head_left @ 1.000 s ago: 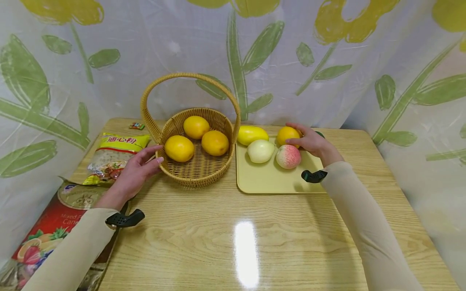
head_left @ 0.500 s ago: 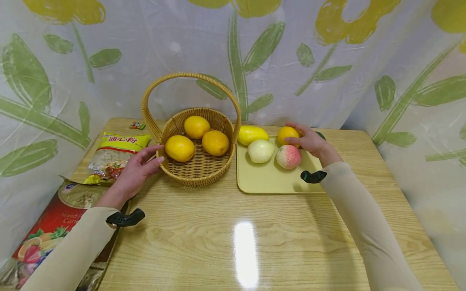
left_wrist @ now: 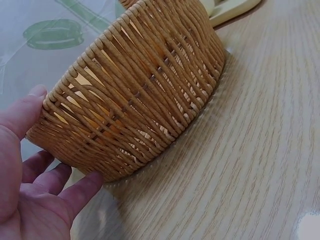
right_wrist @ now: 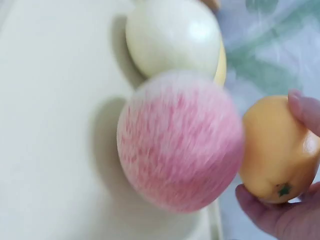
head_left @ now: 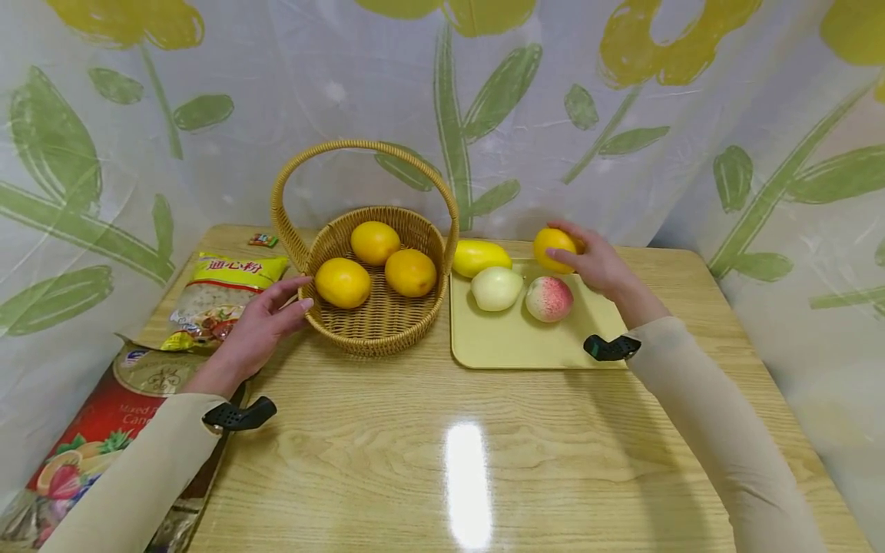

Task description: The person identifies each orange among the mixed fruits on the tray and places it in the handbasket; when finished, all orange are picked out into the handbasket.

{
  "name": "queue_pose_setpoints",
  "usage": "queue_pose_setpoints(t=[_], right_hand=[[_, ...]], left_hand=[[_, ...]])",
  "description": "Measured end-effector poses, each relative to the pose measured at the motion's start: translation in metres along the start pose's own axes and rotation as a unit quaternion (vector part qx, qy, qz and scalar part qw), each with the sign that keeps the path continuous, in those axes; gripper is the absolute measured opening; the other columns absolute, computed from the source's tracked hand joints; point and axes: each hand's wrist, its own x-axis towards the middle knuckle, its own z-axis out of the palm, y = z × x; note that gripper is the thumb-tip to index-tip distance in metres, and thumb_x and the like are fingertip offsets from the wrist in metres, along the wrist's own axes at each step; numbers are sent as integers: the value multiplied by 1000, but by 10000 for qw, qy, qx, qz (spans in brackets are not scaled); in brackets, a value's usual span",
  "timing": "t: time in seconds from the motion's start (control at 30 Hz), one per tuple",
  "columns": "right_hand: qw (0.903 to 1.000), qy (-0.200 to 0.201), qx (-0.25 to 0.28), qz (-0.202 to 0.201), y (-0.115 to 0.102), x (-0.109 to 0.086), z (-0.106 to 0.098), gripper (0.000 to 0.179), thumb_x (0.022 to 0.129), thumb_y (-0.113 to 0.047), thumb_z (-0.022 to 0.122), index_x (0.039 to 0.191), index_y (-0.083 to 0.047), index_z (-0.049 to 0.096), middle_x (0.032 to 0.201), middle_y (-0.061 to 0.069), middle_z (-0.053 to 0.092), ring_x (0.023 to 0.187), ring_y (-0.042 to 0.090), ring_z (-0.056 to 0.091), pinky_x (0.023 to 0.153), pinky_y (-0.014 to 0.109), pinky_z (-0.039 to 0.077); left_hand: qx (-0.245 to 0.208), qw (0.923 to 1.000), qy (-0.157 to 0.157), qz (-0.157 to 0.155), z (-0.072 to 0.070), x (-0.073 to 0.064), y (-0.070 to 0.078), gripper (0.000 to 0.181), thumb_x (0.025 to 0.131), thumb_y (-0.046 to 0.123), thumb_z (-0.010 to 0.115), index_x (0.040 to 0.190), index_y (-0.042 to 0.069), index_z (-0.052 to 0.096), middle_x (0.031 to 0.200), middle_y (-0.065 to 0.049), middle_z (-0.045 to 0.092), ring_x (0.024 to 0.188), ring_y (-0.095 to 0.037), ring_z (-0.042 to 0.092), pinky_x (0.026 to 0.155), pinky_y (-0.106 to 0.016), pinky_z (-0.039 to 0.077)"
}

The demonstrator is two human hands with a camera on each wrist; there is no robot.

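Observation:
My right hand (head_left: 594, 261) grips an orange (head_left: 554, 250) above the back of the pale yellow tray (head_left: 512, 349). In the right wrist view a thumb and fingers sit round the orange (right_wrist: 275, 150), which shows a small green star mark. Just in front of it on the tray lies a pink-and-white peach (head_left: 549, 299). My left hand (head_left: 259, 326) rests against the left side of the wicker basket (head_left: 373, 338), its fingertips at the rim and outer wall. Inside the basket (left_wrist: 145, 95) lie three yellow-orange fruits (head_left: 342, 283).
Beside the peach are a pale, greenish-white fruit (head_left: 496, 289) and a long yellow fruit (head_left: 480, 258). Left of the basket lie a pasta bag (head_left: 231, 284), a large red-and-gold candy bag (head_left: 111, 430) and a small wrapped sweet (head_left: 263, 240). A patterned curtain (head_left: 332, 84) hangs behind the table.
My right hand has lifted the orange slightly up and to the right, away from the peach. The left hand and basket stay in place.

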Motion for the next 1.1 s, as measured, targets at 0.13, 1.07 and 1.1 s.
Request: queue_pose_setpoints(t=[0.13, 1.07, 1.1], right_hand=[[9996, -2, -42, -270, -14, -10, 4, 50, 98, -22, 62, 145, -15, 48, 136, 15, 50, 108, 27, 47, 85, 30, 47], [9958, -650, 631, -119, -62, -62, 50, 52, 96, -33, 64, 146, -24, 49, 149, 3, 41, 115, 27, 49, 84, 32, 52], [9955, -690, 619, -190, -65, -62, 52, 51, 96, -32, 64, 145, -23, 50, 149, 2, 41, 117, 26, 48, 87, 33, 51]], left_hand=[[-14, 10000, 25, -5, 0, 0, 0, 59, 100, 30, 57, 150, 8, 36, 159, -16, 19, 131, -16, 41, 94, -23, 50], [-24, 10000, 47, 68, 1, 1, -1, 58, 100, 29, 58, 149, 7, 37, 159, -18, 19, 127, -11, 43, 92, -21, 50], [-41, 10000, 42, 67, 1, 1, -1, 58, 100, 29, 58, 149, 7, 37, 159, -18, 19, 127, -12, 43, 92, -21, 50]])
